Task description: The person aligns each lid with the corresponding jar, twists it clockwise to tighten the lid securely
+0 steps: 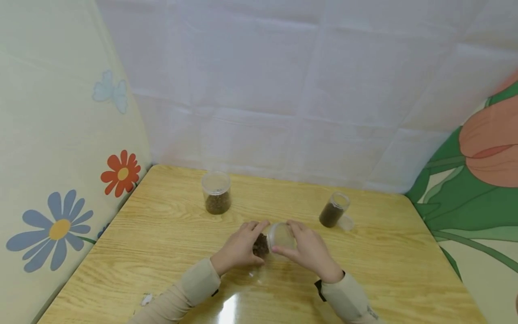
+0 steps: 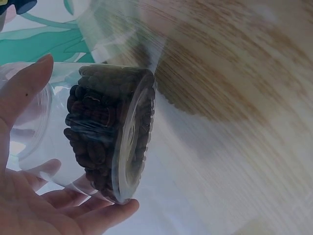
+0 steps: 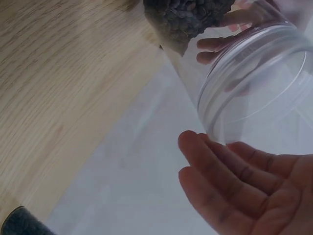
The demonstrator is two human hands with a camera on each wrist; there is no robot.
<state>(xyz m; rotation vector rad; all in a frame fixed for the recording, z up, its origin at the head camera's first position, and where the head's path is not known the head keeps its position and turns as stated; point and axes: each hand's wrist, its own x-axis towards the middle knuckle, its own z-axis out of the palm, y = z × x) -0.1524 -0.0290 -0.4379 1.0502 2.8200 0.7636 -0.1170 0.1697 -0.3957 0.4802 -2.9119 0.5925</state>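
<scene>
A clear jar (image 2: 58, 103) is held tipped on its side above the table, with dark beans (image 2: 100, 132) gathered against its base. My left hand (image 1: 242, 245) grips the body near the bean end, thumb on one side and fingers on the other. At the jar's other end is a clear ridged lid (image 3: 259, 83). My right hand (image 1: 310, 249) holds this end between thumb and fingers in the head view. In the right wrist view, its fingertips (image 3: 188, 139) lie right at the lid's rim.
A clear jar (image 1: 217, 202) partly filled with dark pieces stands at the back left of the wooden table (image 1: 154, 234). A narrower jar (image 1: 332, 214) of dark contents is at the right, a pale disc (image 1: 346, 222) beside it. White cloth (image 1: 259, 112) hangs behind.
</scene>
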